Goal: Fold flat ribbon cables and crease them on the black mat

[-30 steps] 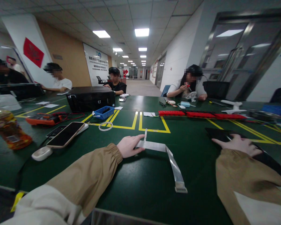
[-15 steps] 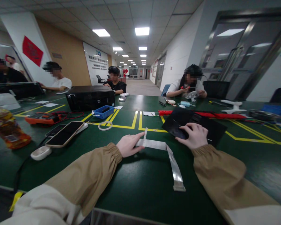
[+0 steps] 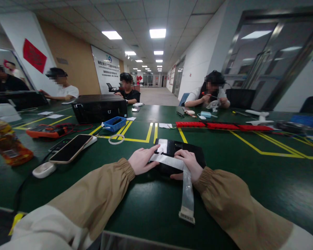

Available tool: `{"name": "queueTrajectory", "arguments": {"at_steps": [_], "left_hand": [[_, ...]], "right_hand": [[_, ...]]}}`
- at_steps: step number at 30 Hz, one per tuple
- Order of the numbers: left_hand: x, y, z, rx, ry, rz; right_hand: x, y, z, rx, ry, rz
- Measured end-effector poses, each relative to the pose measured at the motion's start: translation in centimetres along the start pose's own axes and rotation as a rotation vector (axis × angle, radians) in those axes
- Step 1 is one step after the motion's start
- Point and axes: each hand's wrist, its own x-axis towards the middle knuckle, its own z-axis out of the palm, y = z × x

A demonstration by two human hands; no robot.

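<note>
My left hand (image 3: 141, 161) lies with its fingers stretched out, pressing the left end of a flat grey ribbon cable (image 3: 185, 184). The cable crosses a flat black device (image 3: 183, 148) and runs toward me to a connector near the table edge. My right hand (image 3: 188, 164) rests on the black device, fingers curled over its near edge and touching the cable. A white sticker sits on the device's top left.
Left of my arm lie a phone (image 3: 72, 148), a white case (image 3: 43, 169), an orange multimeter (image 3: 47, 131) and a bottle (image 3: 7, 142). Farther back are a white ring (image 3: 116, 139), a blue tray (image 3: 115, 124), a black computer case (image 3: 100, 108) and red strips (image 3: 219, 125). Several people sit around the green table (image 3: 250, 180).
My right hand has brought the black device from the right side of the table to the middle, under the ribbon cable. The cable's free end has swung toward me. My left hand stayed put.
</note>
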Motion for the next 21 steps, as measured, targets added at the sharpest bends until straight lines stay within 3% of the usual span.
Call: {"name": "queueTrajectory", "arguments": {"at_steps": [7, 21], "left_hand": [[0.0, 0.1, 0.1, -0.007, -0.077, 0.062], [0.1, 0.5, 0.0, 0.024, -0.176, 0.096]], "right_hand": [[0.2, 0.5, 0.4, 0.114, -0.114, 0.005], [0.0, 1.7, 0.3, 0.112, -0.17, -0.11]]}}
